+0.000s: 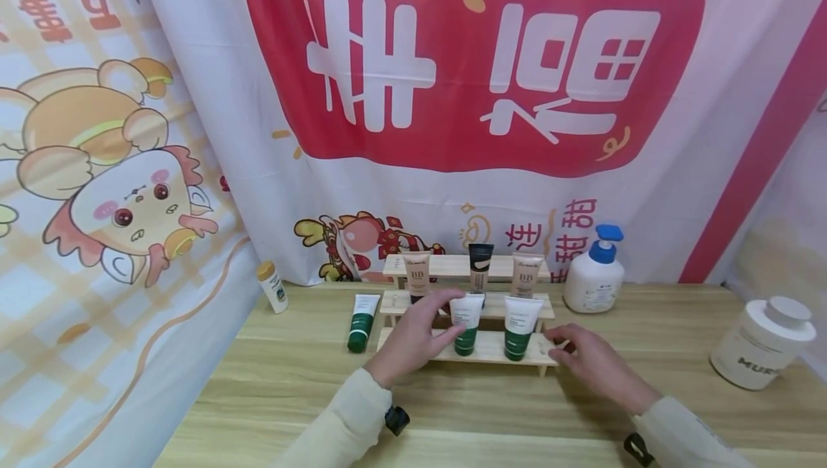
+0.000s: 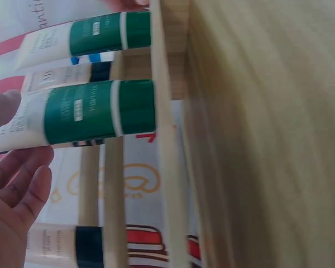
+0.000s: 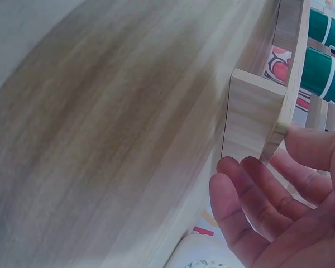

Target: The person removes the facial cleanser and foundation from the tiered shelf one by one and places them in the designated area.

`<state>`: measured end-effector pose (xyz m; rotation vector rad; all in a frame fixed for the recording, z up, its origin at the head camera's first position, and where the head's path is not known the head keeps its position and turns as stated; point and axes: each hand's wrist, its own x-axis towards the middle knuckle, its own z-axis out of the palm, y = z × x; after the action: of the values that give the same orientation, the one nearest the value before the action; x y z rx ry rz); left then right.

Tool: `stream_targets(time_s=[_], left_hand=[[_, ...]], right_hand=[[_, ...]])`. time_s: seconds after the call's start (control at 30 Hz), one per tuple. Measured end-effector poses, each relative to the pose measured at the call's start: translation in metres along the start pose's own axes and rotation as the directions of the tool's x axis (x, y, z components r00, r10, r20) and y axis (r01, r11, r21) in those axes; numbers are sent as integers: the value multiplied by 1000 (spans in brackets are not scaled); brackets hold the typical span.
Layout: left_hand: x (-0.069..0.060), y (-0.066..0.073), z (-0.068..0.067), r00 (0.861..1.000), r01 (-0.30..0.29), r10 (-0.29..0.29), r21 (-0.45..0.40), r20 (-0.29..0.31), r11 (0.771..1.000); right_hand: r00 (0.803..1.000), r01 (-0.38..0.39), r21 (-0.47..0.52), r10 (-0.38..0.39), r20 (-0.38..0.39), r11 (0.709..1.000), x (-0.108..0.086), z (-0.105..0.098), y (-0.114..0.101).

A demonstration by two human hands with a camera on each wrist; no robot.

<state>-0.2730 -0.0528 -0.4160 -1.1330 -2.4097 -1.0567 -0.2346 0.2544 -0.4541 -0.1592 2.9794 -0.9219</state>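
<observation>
On the wooden rack (image 1: 487, 349), near the worktop (image 1: 291, 389)'s back edge, the green-and-white tube (image 1: 466, 339) stood cap-down on the bottom shelf, left of a 2nd tube (image 1: 520, 327) nearer the right front corner. Standing it well seemed to call for a flat cap, a steady rack and a gentle release. The left hand (image 1: 416, 330) pinched the tube lightly, thumb and fingers parted by its width; the right hand (image 1: 594, 362) gripped the shelf's right end, thumb against the board, fingertips curled beside the leg.
</observation>
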Motion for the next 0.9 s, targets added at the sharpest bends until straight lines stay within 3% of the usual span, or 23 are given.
stream_targets(time_s=[0.1,0.33,0.47,0.57,0.73,0.9], left_hand=[[-3,-2,6,999,33,-33,-13,-13,999],[-6,-7,13,996,-34,36,19,-84,999],[-12,-8,8,994,-32,34,16,-102,999],[-20,-6,-4,993,-14,16,13,-115,1000],[-35,-1,-35,990,4,2,42,-139,999],[-52,-10,-67,984,12,4,89,-177,996]], right_hand=[[1000,1,7,-1,0,1000,1,1,0],[1000,-21,36,20,10,999,3,5,1],[1000,2,55,-3,7,999,1,6,1],[1000,29,62,-28,-7,998,-1,4,1],[999,47,49,-46,-17,998,-3,1,3],[999,29,54,-28,-15,998,-1,0,2]])
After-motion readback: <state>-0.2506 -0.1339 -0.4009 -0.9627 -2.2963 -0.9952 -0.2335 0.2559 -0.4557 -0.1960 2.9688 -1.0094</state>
